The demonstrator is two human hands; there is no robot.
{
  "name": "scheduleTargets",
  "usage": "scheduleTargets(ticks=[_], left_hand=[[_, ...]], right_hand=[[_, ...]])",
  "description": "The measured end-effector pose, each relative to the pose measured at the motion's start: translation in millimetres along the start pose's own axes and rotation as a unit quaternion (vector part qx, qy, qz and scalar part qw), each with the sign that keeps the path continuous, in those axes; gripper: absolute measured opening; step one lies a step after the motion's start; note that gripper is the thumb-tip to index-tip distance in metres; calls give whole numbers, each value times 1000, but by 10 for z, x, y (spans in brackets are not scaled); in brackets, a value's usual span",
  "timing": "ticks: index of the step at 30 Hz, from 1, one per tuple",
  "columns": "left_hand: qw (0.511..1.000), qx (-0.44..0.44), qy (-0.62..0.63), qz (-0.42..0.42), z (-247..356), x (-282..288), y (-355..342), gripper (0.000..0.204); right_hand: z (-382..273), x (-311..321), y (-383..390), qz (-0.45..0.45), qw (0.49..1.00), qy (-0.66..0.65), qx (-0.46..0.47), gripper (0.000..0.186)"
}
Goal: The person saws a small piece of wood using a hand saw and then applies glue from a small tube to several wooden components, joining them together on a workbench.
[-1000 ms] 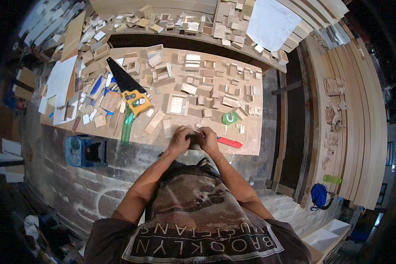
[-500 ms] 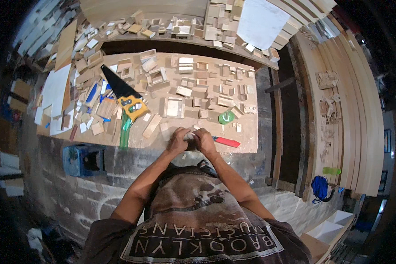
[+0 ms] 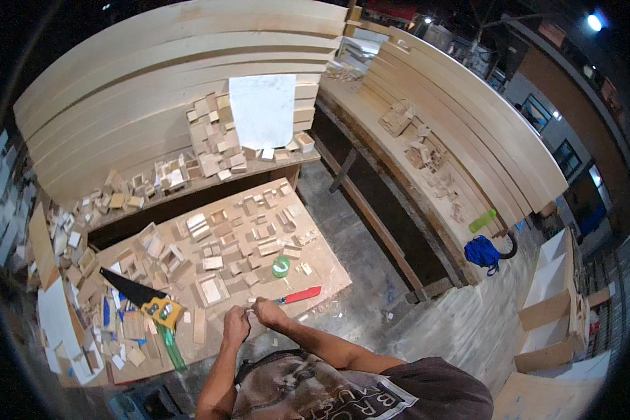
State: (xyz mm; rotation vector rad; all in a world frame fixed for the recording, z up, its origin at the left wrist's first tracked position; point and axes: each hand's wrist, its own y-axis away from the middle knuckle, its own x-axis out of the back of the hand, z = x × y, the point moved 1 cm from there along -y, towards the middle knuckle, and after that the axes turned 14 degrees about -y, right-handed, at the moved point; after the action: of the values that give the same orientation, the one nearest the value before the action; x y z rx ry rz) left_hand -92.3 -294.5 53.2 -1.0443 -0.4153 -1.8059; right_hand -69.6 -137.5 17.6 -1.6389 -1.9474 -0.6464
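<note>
My left hand and my right hand meet over the near edge of the wooden workbench. Both pinch a small piece between their fingertips; it is too small to tell what it is. A red-handled knife lies on the bench just right of my right hand. A green round tape roll sits a little beyond it. A handsaw with a black blade and yellow handle lies to the left of my left hand.
Several small wood blocks and frames cover the bench, with more on the shelf behind. Long planks lean along the back and right. A blue bag and green bottle lie at right.
The view has swung and tilted, so the bench now sits lower left and the planks fill the top. My hands stay together on the small piece.
</note>
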Motion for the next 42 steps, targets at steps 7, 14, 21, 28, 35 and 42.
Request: scheduleTargets(ticks=[7,14,21,28,35,42], left_hand=[[999,46,-5,14,97,25,16,11],[995,84,-6,54,319,-82,185,28],[998,46,21,32,117,-87,128,26],[997,54,48,38,175,-37,107,27],[990,104,0,99,262,-207,253,35],[985,108,-34,129,379,-231,171,30]], right_hand=[[-84,43,5,4,1000,-3,-1,23],[-130,-23,-34,31,998,-42,-38,27],[-380,157,37,8,994,-70,-85,20],[-489,119,50,96,988,-67,-102,17],[-560,157,-10,1,981,-40,-190,24],[-488,235,-73,-16,988,-6,-151,25]])
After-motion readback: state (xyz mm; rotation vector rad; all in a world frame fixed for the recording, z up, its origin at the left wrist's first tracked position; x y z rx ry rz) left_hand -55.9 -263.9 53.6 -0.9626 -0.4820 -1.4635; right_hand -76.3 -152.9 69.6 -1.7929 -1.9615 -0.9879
